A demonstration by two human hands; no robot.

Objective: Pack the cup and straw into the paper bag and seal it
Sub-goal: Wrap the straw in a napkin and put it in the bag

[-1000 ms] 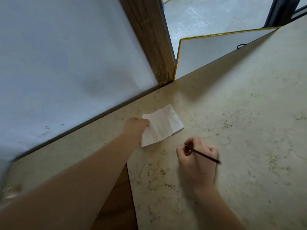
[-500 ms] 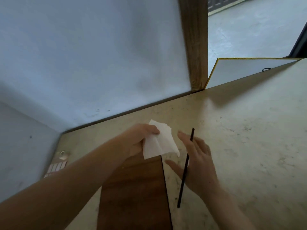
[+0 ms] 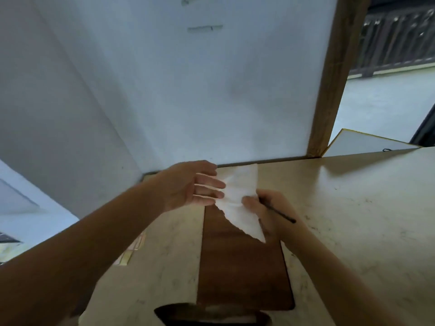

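A white paper napkin (image 3: 237, 196) hangs in the air above the counter, pinched at its right side by my right hand (image 3: 266, 210). The same hand also holds a thin black straw (image 3: 280, 214), whose end sticks out to the right over my wrist. My left hand (image 3: 190, 184) is just left of the napkin with straight, spread fingers, its fingertips at the napkin's left edge. No cup or paper bag is in view.
A dark wooden board (image 3: 242, 269) lies set in the beige marbled counter (image 3: 353, 220). A white wall and a wooden post (image 3: 329, 90) stand behind. A white gold-edged panel (image 3: 367, 143) leans at the far right. A dark rounded object (image 3: 211, 314) shows at the bottom edge.
The napkin has passed from my left hand to my right hand, which now grips it together with the straw. My left hand has opened. The view has tilted upward.
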